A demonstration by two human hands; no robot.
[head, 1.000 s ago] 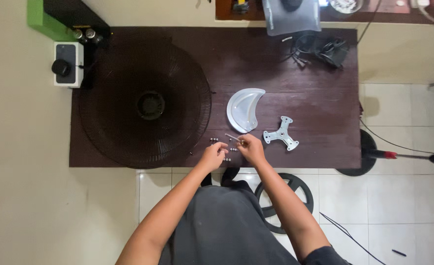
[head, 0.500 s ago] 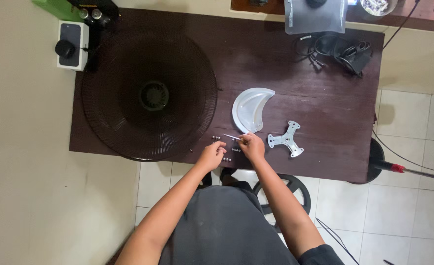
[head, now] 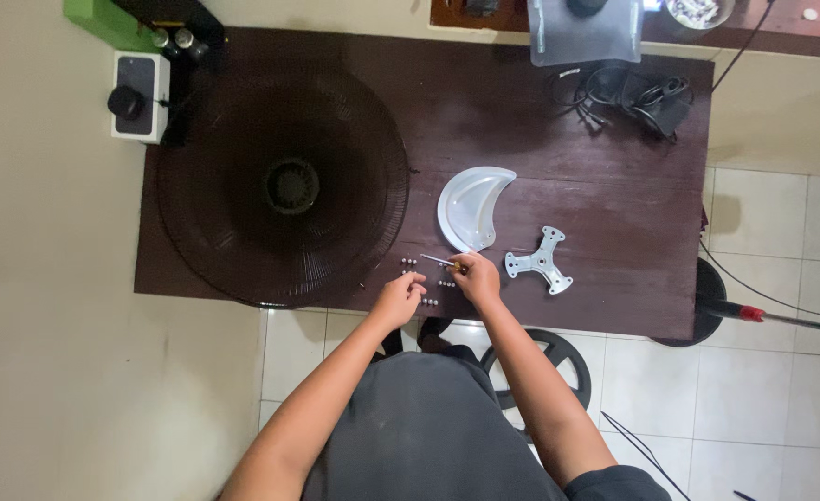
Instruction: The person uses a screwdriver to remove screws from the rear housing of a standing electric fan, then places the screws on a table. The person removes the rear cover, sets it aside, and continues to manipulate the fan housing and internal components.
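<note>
Both hands are at the near edge of a dark wooden table (head: 614,167). My right hand (head: 477,276) grips a thin screwdriver (head: 439,261) whose metal shaft points left. My left hand (head: 400,295) is curled over several small screws (head: 428,283) lying in rows on the table; what its fingertips pinch is too small to tell. A large round black fan grille (head: 284,186) lies flat to the left. A white crescent-shaped plastic piece (head: 470,206) and a grey three-armed metal bracket (head: 542,263) lie just beyond and to the right of my hands.
A black cable bundle with an adapter (head: 637,93) and a clear plastic bag (head: 584,32) lie at the table's far side. A white box with a black knob (head: 136,96) sits at the far left. A black round ring (head: 540,366) lies on the tiled floor below.
The camera view has shifted, so the table sits lower in the frame. Both hands stay at the screws, with only small finger movements.
</note>
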